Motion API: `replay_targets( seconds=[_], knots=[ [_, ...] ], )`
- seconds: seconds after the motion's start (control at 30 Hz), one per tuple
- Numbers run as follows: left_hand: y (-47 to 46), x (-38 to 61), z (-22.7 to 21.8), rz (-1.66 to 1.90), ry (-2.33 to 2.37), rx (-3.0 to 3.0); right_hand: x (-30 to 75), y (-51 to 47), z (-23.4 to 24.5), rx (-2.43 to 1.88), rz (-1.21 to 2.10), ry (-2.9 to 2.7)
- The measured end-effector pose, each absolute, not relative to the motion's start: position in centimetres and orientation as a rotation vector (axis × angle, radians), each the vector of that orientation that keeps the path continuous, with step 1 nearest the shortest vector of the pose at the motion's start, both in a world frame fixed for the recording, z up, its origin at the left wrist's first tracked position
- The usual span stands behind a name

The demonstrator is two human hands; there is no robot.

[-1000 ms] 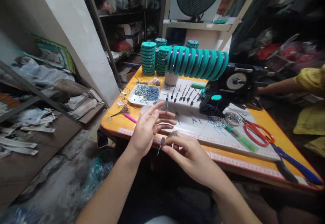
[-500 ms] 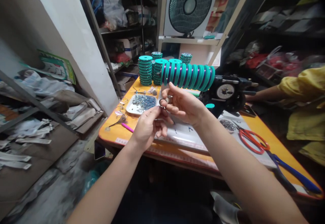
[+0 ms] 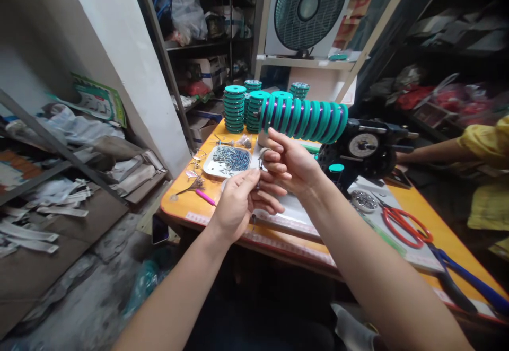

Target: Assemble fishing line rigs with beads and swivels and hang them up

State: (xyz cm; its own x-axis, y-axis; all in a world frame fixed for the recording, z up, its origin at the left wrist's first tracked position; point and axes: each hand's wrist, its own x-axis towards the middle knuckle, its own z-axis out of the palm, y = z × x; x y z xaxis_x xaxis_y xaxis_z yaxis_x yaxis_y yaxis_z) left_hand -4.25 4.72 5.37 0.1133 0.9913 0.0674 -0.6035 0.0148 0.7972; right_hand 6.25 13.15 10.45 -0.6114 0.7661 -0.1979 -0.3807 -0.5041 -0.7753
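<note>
My left hand (image 3: 238,202) pinches a small dark metal piece (image 3: 260,164) between thumb and forefinger; its other fingers are loosely bent. Just above and to the right, my right hand (image 3: 296,163) has its fingers curled in close to that piece, and whatever it grips is too small to make out. A pale band (image 3: 263,151) circles one of its fingers. Behind the hands, a row of teal spools (image 3: 304,117) wound with purple line sits on a dark machine (image 3: 360,144). A white tray (image 3: 210,168) of small dark metal parts lies beyond my left hand.
Stacked teal spools (image 3: 234,108) stand at the back of the orange table (image 3: 175,200). On the right are a dish of small metal rings (image 3: 363,200), red-handled scissors (image 3: 405,227) and a blue-handled tool (image 3: 473,279). A co-worker's yellow sleeve (image 3: 483,141) is at far right.
The view has shifted slightly left, so the scene sits farther right. My left hand has turned, its fingers reaching under the right hand, and the small metal piece is now more upright.
</note>
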Motion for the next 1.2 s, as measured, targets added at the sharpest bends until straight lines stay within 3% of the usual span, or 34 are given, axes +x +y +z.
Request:
replay_targets(
  seconds=[1.2],
  knots=[
    [-1.3,-5.3,1.7,1.173,0.513,0.516,6.5,13.4,10.1,-0.755,2.103,-1.006]
  ],
)
